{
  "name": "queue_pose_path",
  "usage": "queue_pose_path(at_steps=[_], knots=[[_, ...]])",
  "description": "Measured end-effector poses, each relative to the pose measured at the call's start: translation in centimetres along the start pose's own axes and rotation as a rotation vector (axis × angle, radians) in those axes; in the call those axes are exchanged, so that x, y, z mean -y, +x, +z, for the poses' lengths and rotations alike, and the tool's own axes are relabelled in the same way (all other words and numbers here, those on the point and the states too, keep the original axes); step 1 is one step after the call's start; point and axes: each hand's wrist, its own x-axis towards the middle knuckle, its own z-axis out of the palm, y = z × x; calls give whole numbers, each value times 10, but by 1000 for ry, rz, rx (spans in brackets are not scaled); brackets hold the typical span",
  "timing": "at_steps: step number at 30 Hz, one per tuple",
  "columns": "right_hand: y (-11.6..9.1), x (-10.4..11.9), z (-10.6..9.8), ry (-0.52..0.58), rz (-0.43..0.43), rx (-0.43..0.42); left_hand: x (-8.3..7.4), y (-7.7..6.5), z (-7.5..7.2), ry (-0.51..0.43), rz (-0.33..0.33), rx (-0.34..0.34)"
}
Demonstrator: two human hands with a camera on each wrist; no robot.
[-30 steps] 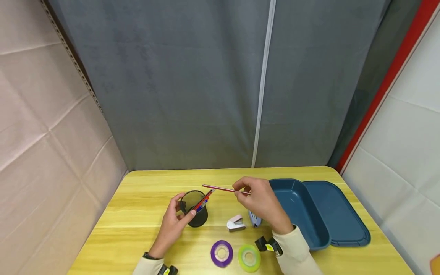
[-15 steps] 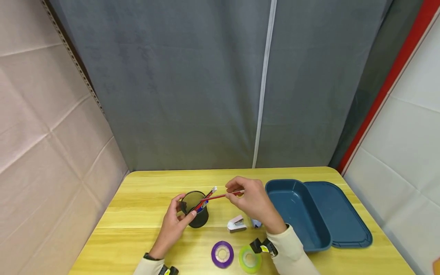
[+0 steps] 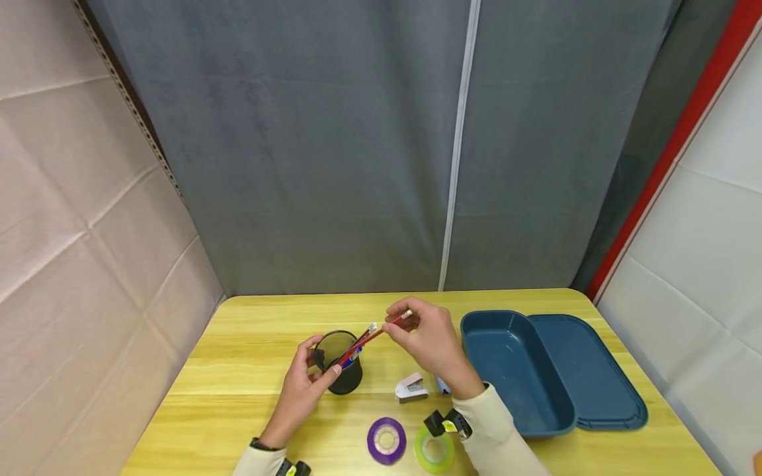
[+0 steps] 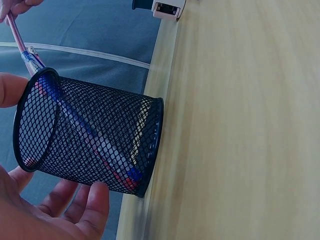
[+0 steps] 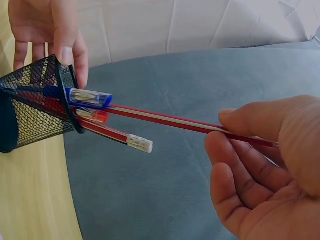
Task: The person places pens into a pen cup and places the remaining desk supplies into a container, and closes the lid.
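Observation:
My left hand (image 3: 300, 380) grips a black mesh pen cup (image 4: 90, 130) by its rim, thumb at the mouth and fingers along the other side. Inside the cup lean a blue-capped pen (image 5: 90, 98), a red-capped pen (image 5: 95, 116) and a striped pencil (image 5: 117, 135) with a white eraser. With thumb and fingertips, my right hand (image 3: 431, 337) pinches a second red striped pencil (image 5: 170, 121) near its eraser end. That pencil slants down to the left, its far end passing behind the blue cap at the cup's mouth.
A white stapler (image 3: 411, 390) stands near the middle, a pale blue object (image 3: 442, 386) partly hidden behind my right wrist. Purple tape (image 3: 374, 441) and green tape (image 3: 424, 457) lie in front. At right, a blue box (image 3: 518, 370) overlaps its lid (image 3: 586, 370).
My right hand has moved left, bringing the pencil's end to the cup and tilting its eraser end upward. The left hand and the cup have stayed nearly still.

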Motion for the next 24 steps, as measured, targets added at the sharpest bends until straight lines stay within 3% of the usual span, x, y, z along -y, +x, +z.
queue_pose_path(at_steps=[8,24], knots=[[4,-3,7,40,39,26,-1,0,0,5,-4,2],[3,-8,3,37,38,32,-1,1,0,27,-8,-7]])
